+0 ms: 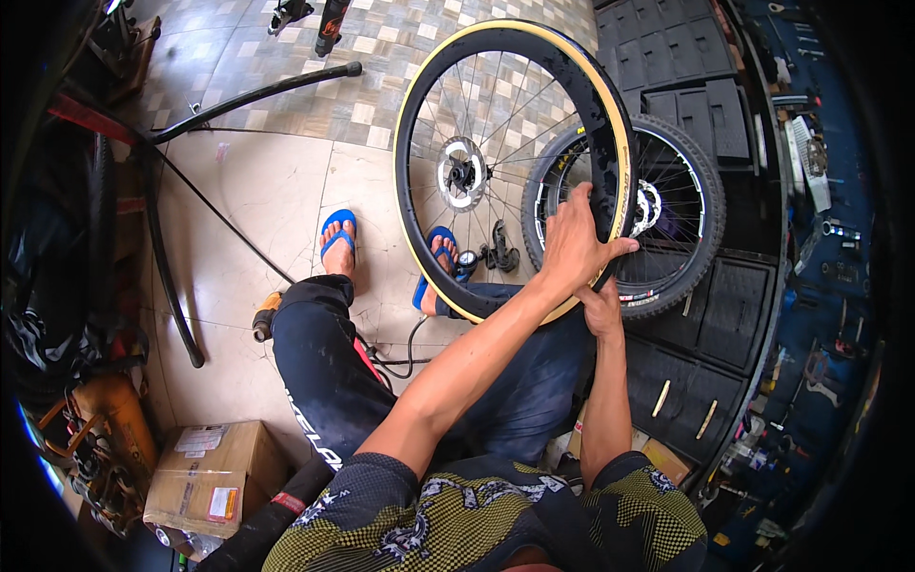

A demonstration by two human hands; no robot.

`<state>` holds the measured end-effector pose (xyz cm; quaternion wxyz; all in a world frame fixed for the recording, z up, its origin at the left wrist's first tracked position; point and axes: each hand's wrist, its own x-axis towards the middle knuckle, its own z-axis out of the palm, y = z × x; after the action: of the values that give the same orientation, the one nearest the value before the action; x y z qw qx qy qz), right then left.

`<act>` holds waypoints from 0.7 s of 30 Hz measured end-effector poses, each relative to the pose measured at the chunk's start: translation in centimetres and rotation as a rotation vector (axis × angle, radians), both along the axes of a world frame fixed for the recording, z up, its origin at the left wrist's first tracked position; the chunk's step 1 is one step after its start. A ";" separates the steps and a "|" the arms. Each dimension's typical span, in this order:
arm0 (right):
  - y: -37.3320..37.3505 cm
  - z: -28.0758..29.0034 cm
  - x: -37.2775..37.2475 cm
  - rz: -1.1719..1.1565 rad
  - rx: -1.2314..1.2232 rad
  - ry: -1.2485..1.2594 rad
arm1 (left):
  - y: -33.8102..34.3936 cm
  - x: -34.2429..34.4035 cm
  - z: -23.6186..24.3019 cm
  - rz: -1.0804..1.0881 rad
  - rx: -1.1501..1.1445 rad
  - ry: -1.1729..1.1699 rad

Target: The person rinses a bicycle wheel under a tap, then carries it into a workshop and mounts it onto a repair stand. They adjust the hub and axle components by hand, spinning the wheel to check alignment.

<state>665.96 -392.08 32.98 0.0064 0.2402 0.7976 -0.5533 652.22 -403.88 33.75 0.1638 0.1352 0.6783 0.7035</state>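
A bicycle wheel [497,43] with a deep black rim, thin spokes and a disc rotor [461,173] stands tilted in front of me. Around its rim runs a black tire with a tan sidewall [405,114]. My left hand [575,238] is closed over the wheel's right edge, fingers across the rim and thumb on the tire's outer side. Just below it, my right hand [601,311] grips the tire's lower right edge, with its fingers partly hidden. Dark wet-looking patches mark the rim near my left hand.
Behind the wheel leans a knobby mountain bike wheel [710,195] against black drawers [710,367]. A pump with a gauge [466,259] stands by my foot. At left are a black-tubed stand [257,100] and a cardboard box [205,481]. Tools cover a blue bench [810,315] at right.
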 end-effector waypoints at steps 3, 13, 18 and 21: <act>-0.2 0.1 -0.2 -0.008 -0.018 -0.006 | -0.1 0.0 0.0 0.000 -0.005 0.003; 0.3 0.3 0.2 0.035 -0.055 -0.098 | -0.2 0.3 0.0 0.025 0.007 0.027; 0.0 0.7 0.5 0.049 -0.049 -0.099 | -0.7 0.6 0.6 0.015 -0.011 -0.003; -1.0 1.0 0.5 0.095 -0.069 -0.062 | -2.4 1.0 1.3 0.029 -0.034 0.014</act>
<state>666.47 -393.11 33.95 0.0658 0.2188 0.7879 -0.5718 653.23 -406.27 35.03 0.1511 0.1275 0.6931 0.6932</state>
